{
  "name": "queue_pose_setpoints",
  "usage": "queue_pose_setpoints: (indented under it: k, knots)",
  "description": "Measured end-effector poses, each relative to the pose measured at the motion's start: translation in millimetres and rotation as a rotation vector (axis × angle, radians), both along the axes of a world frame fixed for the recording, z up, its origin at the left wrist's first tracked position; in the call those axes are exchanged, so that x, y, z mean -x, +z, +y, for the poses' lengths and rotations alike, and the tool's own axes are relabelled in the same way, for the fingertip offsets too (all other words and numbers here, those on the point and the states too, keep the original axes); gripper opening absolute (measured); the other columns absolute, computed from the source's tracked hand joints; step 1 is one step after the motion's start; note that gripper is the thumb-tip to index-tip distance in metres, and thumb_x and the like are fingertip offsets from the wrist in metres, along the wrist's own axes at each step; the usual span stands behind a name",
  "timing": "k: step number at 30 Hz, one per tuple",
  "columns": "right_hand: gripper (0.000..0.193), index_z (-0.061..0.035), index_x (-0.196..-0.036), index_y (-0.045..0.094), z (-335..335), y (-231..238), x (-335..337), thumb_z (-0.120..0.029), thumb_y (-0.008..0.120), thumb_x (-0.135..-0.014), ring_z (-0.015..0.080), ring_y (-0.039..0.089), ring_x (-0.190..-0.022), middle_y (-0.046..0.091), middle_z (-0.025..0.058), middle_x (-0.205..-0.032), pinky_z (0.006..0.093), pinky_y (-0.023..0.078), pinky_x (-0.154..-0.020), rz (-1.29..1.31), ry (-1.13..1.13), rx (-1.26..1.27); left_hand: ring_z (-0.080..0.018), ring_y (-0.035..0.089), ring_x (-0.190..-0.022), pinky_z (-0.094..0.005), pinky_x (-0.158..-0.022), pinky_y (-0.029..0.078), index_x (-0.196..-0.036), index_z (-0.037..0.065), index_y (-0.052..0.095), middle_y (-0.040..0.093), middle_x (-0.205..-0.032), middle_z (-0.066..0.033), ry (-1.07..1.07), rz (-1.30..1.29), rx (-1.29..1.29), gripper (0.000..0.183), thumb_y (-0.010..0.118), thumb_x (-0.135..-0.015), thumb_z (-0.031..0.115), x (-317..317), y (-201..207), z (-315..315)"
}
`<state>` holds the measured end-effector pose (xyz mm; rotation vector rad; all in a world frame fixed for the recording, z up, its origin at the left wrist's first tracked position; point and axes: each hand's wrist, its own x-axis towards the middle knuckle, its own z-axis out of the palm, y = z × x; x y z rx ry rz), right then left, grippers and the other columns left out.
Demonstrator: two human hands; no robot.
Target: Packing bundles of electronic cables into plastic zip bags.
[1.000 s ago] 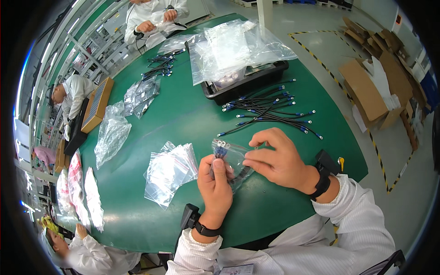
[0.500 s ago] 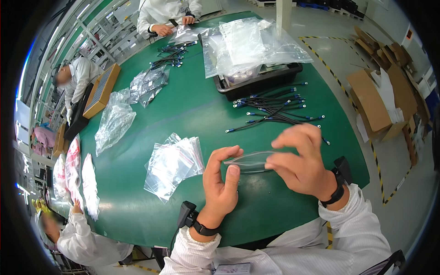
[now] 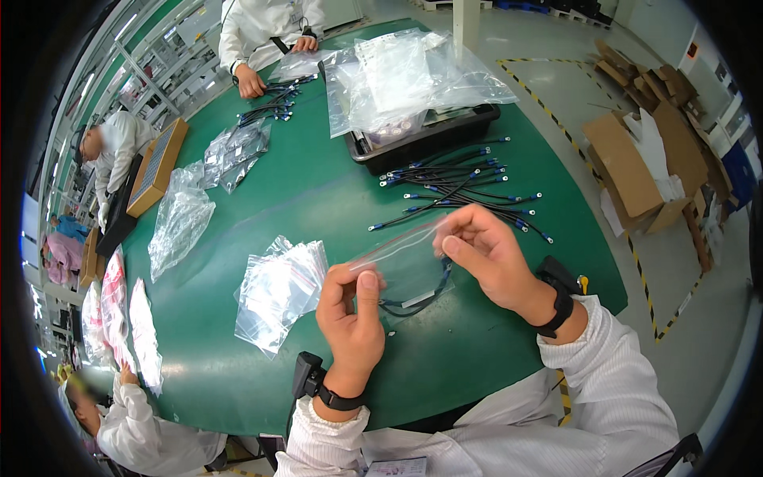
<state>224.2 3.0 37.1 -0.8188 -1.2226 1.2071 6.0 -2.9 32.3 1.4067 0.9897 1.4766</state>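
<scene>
My left hand (image 3: 350,314) pinches the left upper corner of a clear zip bag (image 3: 407,266) between thumb and fingers. At the bag's other upper corner, my right hand (image 3: 491,258) is closed on the zip edge. A short black cable (image 3: 429,299) with blue ends lies curved inside the bag, a pale label on it. Both hands hold the bag above the green table (image 3: 445,374). A stack of clear zip bags (image 3: 274,298) rests left of my left hand. Beyond my right hand lies a loose pile of black cables (image 3: 453,195) with blue sleeves and ring terminals.
A black bin (image 3: 421,147) heaped with plastic bags (image 3: 405,75) stands at the far side. Crumpled clear bags (image 3: 183,219) lie to the left. Across the table a co-worker (image 3: 266,32) handles cables (image 3: 274,99). Cardboard boxes (image 3: 632,171) sit on the floor at right.
The bag has turned from nearly edge-on to show its face and the cable inside. My right hand has closed on its corner. The whole scene has shifted slightly left.
</scene>
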Motion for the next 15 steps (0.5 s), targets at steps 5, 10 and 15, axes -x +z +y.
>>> queue_pose_setpoints:
  k: [5,10,15]
  knots:
    - [0.012,-0.0015,-0.104,0.063,-0.4,-5.7,7.2,-0.014,0.062,-0.104,0.0100,0.061,-0.089,0.065,0.0022,-0.097,0.0273,0.050,-0.083,-0.058,-0.017,-0.032,-0.0118,0.063,-0.083,-0.0261,-0.076,0.051,-0.107,0.000,0.062,0.063,-0.096,-0.0045,0.036,-0.011,-0.008,0.011,0.063,-0.103,0.010,6.7,-0.4,2.2]
    - [0.013,-0.0015,-0.104,0.063,-2.5,-7.5,10.1,-0.015,0.061,-0.105,0.0100,0.061,-0.090,0.065,0.0020,-0.097,0.0275,0.050,-0.086,-0.082,0.010,-0.020,-0.0113,0.059,-0.076,-0.0270,-0.071,0.049,-0.109,0.002,0.060,0.064,-0.088,-0.0043,0.061,-0.010,-0.042,0.014,0.064,-0.104,0.014,10.2,3.0,4.6]
    - [0.017,-0.0023,-0.108,0.061,-6.5,-12.1,19.7,-0.019,0.058,-0.108,0.0099,0.063,-0.091,0.065,0.0026,-0.096,0.0269,0.051,-0.086,-0.005,0.142,0.133,-0.0102,0.057,-0.072,-0.0259,-0.067,0.048,-0.103,0.002,0.061,0.062,-0.086,-0.0032,0.012,-0.044,0.004,0.012,0.065,-0.102,0.012,11.6,8.8,4.1]
